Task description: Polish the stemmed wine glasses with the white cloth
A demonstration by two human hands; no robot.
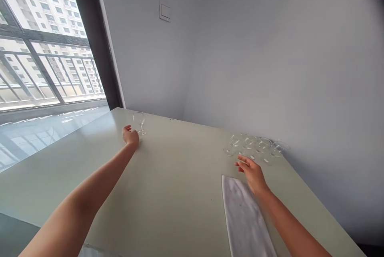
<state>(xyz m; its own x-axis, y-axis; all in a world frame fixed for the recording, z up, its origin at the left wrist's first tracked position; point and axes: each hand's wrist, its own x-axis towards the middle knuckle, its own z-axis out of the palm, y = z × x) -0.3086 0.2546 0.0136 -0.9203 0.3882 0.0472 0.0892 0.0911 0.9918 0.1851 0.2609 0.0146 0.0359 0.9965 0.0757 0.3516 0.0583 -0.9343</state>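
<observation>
A clear stemmed glass (138, 120) stands upright near the far left edge of the pale table (177, 169). Right beside its stem is my left hand (131, 135), fingers loosely bent and pointing away from the glass; whether it touches the glass is hard to see. My right hand (252, 173) hovers with fingers extended and thumb apart, holding nothing. Just beyond those fingertips, several clear stemmed glasses (264, 145) stand clustered at the far right corner. A folded whitish cloth (244, 217) lies flat on the table, partly beside my right wrist.
Grey walls (255, 49) rise behind the table's far and right edges, with a switch plate (165, 11) on one. A window (45, 49) with a railing is at the left. A greenish surface (15, 229) shows at lower left.
</observation>
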